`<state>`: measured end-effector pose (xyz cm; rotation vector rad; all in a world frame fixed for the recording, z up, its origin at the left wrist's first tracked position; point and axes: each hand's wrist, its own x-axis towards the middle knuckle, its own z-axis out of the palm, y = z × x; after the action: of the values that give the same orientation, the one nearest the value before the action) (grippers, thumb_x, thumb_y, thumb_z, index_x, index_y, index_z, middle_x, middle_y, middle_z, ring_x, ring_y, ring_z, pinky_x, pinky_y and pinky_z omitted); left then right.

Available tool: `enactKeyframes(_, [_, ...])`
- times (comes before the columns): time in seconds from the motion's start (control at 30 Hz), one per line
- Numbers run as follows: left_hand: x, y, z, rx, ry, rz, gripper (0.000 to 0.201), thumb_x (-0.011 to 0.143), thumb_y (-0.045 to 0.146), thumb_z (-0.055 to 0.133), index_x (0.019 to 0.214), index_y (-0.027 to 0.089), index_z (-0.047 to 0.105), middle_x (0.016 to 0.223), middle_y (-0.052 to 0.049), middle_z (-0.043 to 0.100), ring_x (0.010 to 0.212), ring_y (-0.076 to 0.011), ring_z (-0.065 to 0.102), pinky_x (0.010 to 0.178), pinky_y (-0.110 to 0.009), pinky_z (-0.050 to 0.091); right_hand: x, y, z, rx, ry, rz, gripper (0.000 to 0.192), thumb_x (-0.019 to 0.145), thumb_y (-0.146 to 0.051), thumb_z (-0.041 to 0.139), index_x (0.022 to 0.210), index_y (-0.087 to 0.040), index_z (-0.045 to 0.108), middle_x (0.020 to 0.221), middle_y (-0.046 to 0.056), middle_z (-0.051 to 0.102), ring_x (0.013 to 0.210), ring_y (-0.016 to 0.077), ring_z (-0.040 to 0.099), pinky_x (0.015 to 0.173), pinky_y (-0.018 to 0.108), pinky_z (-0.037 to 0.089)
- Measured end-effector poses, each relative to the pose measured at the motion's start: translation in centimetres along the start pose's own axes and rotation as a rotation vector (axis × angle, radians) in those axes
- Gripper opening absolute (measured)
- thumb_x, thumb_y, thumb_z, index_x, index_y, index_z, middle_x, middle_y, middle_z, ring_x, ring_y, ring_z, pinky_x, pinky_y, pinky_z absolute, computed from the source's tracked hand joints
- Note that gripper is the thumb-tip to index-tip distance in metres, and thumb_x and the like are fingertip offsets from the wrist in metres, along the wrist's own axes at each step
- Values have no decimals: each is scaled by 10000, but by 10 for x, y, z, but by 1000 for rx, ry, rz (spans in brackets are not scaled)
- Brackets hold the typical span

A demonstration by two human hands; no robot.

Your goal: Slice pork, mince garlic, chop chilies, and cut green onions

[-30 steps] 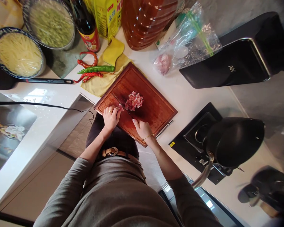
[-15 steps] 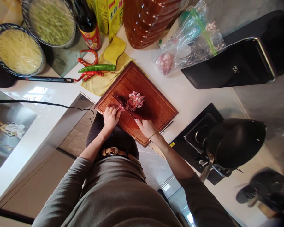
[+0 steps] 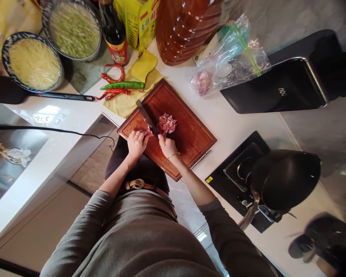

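A reddish wooden cutting board [image 3: 190, 134] lies on the white counter. A pile of sliced raw meat [image 3: 166, 124] sits at its middle. My left hand [image 3: 136, 144] presses a small uncut piece of meat [image 3: 148, 132] onto the board's near left part. My right hand [image 3: 167, 146] grips the handle of a dark knife [image 3: 146, 114]. Its blade points away from me, running between the small piece and the sliced pile.
Red and green chillies [image 3: 118, 85] lie on a yellow cloth behind the board. Two bowls [image 3: 33, 63] of shredded vegetables, bottles [image 3: 115, 34] and a meat bag [image 3: 219, 69] stand at the back. A black pan [image 3: 285, 181] sits on a hob at right.
My right hand has moved left and forward, pushing the knife blade further across the board towards the far edge. My left hand has stayed on the small piece of meat.
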<state>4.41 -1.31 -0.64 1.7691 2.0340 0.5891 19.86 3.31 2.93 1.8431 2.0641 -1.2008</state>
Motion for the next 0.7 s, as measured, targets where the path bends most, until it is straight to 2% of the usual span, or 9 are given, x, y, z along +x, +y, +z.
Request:
enactKeyframes(0.1, [0, 2, -1, 46, 1, -26, 295, 891, 393, 458, 998, 189, 643, 1014, -94, 671, 946, -250, 574, 813, -383, 410, -7, 7, 3, 143, 76, 46, 765, 932, -569, 85, 726, -130, 676, 593, 100, 659, 562, 149, 616, 550, 222, 353])
enactKeyframes(0.2, [-1, 3, -2, 76, -9, -43, 316, 894, 413, 443, 990, 188, 642, 988, -104, 671, 943, -259, 571, 816, -389, 393, -20, 8, 4, 196, 111, 56, 812, 900, -621, 45, 689, -131, 657, 550, 91, 630, 507, 140, 578, 528, 225, 349])
enactKeyframes(0.43, [-2, 1, -3, 90, 14, -21, 321, 884, 404, 465, 1089, 211, 618, 1059, -87, 662, 962, -258, 557, 836, -385, 374, -48, -1, 7, 60, 73, 74, 694, 941, -538, 156, 763, -143, 697, 614, 112, 671, 622, 180, 638, 584, 237, 367])
enactKeyframes(0.7, [-1, -1, 4, 82, -15, -48, 310, 894, 410, 440, 994, 188, 632, 935, -105, 653, 945, -270, 556, 822, -397, 378, -55, -10, 9, 30, 7, 151, 602, 965, -451, 236, 746, -140, 703, 675, 135, 700, 683, 194, 663, 588, 242, 362])
